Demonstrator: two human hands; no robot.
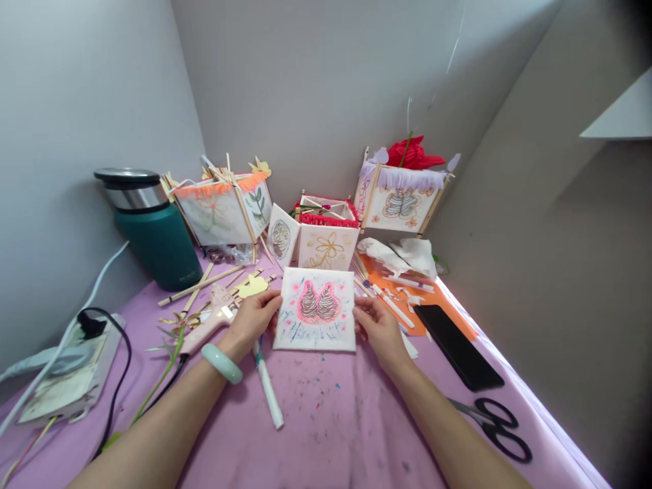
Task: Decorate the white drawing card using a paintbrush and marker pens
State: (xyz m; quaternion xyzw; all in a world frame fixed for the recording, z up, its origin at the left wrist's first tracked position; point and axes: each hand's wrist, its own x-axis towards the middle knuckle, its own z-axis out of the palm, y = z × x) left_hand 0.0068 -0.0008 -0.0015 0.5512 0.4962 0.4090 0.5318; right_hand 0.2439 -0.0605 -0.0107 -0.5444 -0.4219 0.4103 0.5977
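Observation:
Between my two hands stands a white square panel [316,336] with a pink-edged, black-striped butterfly-like drawing and blue strokes around it. My left hand [256,316], with a pale green bangle on the wrist, is closed on its left edge. At the right edge my right hand [375,327] grips it, thumb in front and the other fingers partly hidden. The panel leans back slightly, its lower edge close to the purple cloth [326,421]. A white marker [268,390] lies just below my left hand, and a pink glue gun [208,333] rests to its left.
Behind stand a red-trimmed box [329,244], an orange-trimmed box [216,214] and a purple-trimmed box [400,204]. A green tumbler [157,244] and a power strip [76,370] are at left. On the right lie a black phone [458,346], scissors [496,424] and orange paper [438,299].

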